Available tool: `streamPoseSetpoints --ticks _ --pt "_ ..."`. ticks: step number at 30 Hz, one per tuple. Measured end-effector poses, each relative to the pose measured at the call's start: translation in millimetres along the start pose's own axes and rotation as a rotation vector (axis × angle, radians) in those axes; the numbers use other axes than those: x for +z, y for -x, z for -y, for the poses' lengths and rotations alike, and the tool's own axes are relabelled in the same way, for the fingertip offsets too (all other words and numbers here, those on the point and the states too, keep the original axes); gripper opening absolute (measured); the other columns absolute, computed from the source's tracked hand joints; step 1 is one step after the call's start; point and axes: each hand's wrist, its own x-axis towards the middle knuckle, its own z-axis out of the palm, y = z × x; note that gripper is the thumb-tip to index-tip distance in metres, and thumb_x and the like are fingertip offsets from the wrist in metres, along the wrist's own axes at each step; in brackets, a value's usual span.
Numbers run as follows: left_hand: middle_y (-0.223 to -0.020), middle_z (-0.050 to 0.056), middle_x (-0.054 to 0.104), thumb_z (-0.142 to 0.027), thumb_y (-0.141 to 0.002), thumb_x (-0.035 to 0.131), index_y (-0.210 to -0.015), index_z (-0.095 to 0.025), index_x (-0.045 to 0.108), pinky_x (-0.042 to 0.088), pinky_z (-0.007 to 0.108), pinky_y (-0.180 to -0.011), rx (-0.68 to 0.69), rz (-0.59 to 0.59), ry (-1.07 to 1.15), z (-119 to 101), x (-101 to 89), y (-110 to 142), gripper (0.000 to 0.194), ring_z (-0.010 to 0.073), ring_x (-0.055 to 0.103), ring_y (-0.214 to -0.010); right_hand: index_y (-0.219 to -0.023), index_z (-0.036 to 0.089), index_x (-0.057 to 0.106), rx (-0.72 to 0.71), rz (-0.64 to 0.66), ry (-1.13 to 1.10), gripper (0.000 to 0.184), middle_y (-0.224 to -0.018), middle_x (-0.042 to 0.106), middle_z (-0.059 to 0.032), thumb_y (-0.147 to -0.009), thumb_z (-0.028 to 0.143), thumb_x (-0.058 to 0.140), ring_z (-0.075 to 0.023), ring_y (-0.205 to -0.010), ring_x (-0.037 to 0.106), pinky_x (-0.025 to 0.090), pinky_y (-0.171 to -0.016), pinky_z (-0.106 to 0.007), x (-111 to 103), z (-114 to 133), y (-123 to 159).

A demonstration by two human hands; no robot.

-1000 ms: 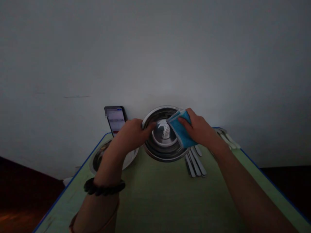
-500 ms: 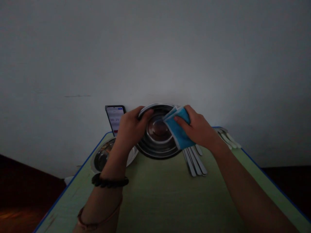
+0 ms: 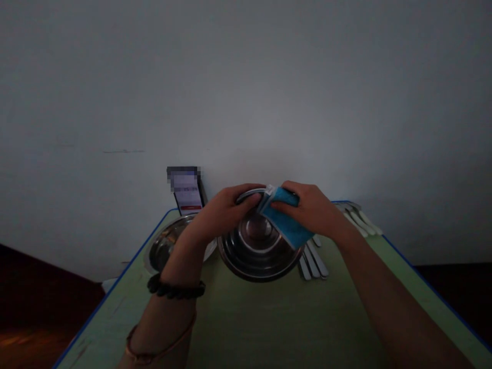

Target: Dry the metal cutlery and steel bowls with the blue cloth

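Observation:
A shiny metal bowl point(image 3: 261, 264) is tilted with its inside toward me, at the middle of the table's far part. My left hand point(image 3: 230, 210) grips its upper rim, thumb inside and fingers behind. My right hand point(image 3: 307, 207) is closed on a folded blue face mask point(image 3: 290, 220) with white edges, pinched between thumb and fingers. The mask lies against the bowl's upper right rim and covers part of it. Whether the bowl's base touches the table I cannot tell.
A second metal bowl point(image 3: 161, 248) stands at the left, partly behind my left arm. Behind it a phone point(image 3: 187, 192) leans on the wall. Several metal utensil handles point(image 3: 315, 261) lie right of the held bowl; white-handled cutlery point(image 3: 359, 220) lies at the far right edge of the green table point(image 3: 269, 323).
The held bowl has come down and slightly right, toward me. My left hand has slid right along its rim, closer to my right hand, which has lowered a little with the mask.

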Motion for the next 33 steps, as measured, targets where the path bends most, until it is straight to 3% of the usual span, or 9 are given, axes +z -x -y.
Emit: streamPoseSetpoints --ticks 5,9,11,13,15,21,26,29,33 --pt "-0.107 0.006 0.066 -0.039 -0.082 0.049 -0.111 -0.019 0.061 0.047 0.03 -0.082 -0.035 -0.021 0.134 0.0 1.1 0.1 0.037 0.0196 0.06 -0.096 -0.085 0.021 0.055 0.097 -0.089 -0.072 0.029 -0.078 0.062 -0.0022 -0.074 0.047 0.056 -0.0161 -0.07 0.055 0.036 -0.06 -0.027 4.4 0.2 -0.4" --pt "-0.1 0.007 0.068 -0.042 -0.079 0.052 -0.107 -0.018 0.062 0.051 0.029 -0.071 -0.06 -0.377 0.208 1.7 2.3 -4.3 0.039 0.0199 0.063 -0.086 -0.079 0.019 0.052 0.206 -0.207 -0.068 0.032 -0.072 0.06 -0.0035 -0.076 0.051 0.051 -0.0169 -0.066 0.054 0.037 -0.058 -0.028 5.4 -3.4 -2.0" --pt "-0.098 0.006 0.069 -0.042 -0.079 0.052 -0.109 -0.019 0.061 0.051 0.029 -0.07 -0.04 -0.571 0.282 3.6 2.8 -7.5 0.039 0.0185 0.063 -0.084 -0.079 0.019 0.05 0.239 -0.208 -0.066 0.032 -0.071 0.06 -0.0048 -0.079 0.051 0.046 -0.0178 -0.065 0.054 0.037 -0.057 -0.029 7.0 -4.4 -2.6" --pt "-0.096 0.005 0.069 -0.041 -0.078 0.052 -0.109 -0.019 0.06 0.052 0.028 -0.07 -0.028 -0.669 0.352 5.3 2.9 -9.3 0.039 0.0172 0.063 -0.082 -0.08 0.019 0.05 0.238 -0.171 -0.037 0.03 -0.074 0.061 -0.0065 -0.081 0.048 0.044 -0.0187 -0.067 0.055 0.037 -0.058 -0.029 8.7 -5.7 -3.1" --pt "-0.094 0.005 0.069 -0.041 -0.078 0.052 -0.111 -0.019 0.059 0.052 0.028 -0.07 -0.047 -0.654 0.4 6.2 2.4 -8.7 0.04 0.0168 0.064 -0.079 -0.078 0.019 0.051 0.224 -0.123 0.015 0.027 -0.076 0.062 -0.0073 -0.082 0.044 0.044 -0.0188 -0.068 0.055 0.037 -0.06 -0.029 8.9 -8.0 -3.4" --pt "-0.091 0.006 0.069 -0.037 -0.077 0.057 -0.109 -0.018 0.061 0.051 0.027 -0.069 -0.118 -0.234 0.415 6.0 1.5 -0.6 0.038 0.0165 0.063 -0.078 -0.074 0.018 0.053 0.121 -0.044 0.086 0.026 -0.075 0.061 -0.0052 -0.082 0.041 0.044 -0.0165 -0.067 0.053 0.035 -0.061 -0.028 -0.4 -11.9 -1.8" --pt "-0.092 0.005 0.069 -0.036 -0.079 0.054 -0.106 -0.018 0.063 0.05 0.03 -0.075 -0.088 -0.083 0.256 6.0 4.3 0.9 0.033 0.0171 0.062 -0.081 -0.069 0.019 0.051 0.018 -0.016 0.057 0.028 -0.07 0.058 -0.0022 -0.082 0.043 0.046 -0.0133 -0.063 0.049 0.033 -0.058 -0.026 1.0 -5.9 -0.5" --pt "-0.092 0.005 0.069 -0.035 -0.079 0.055 -0.105 -0.017 0.064 0.049 0.029 -0.075 -0.081 -0.145 0.239 5.4 3.4 -0.4 0.033 0.0178 0.061 -0.083 -0.071 0.019 0.052 0.063 -0.085 0.034 0.029 -0.069 0.058 -0.0027 -0.082 0.044 0.046 -0.0137 -0.062 0.049 0.033 -0.058 -0.027 6.1 -2.7 -1.6" --pt "-0.095 0.005 0.068 -0.036 -0.076 0.057 -0.105 -0.018 0.062 0.05 0.028 -0.072 -0.014 -0.558 0.336 10.4 4.0 -8.2 0.034 0.0173 0.061 -0.082 -0.068 0.018 0.05 0.235 -0.233 -0.032 0.033 -0.065 0.057 -0.004 -0.083 0.046 0.041 -0.0146 -0.058 0.049 0.033 -0.056 -0.028 14.4 3.7 -4.4"
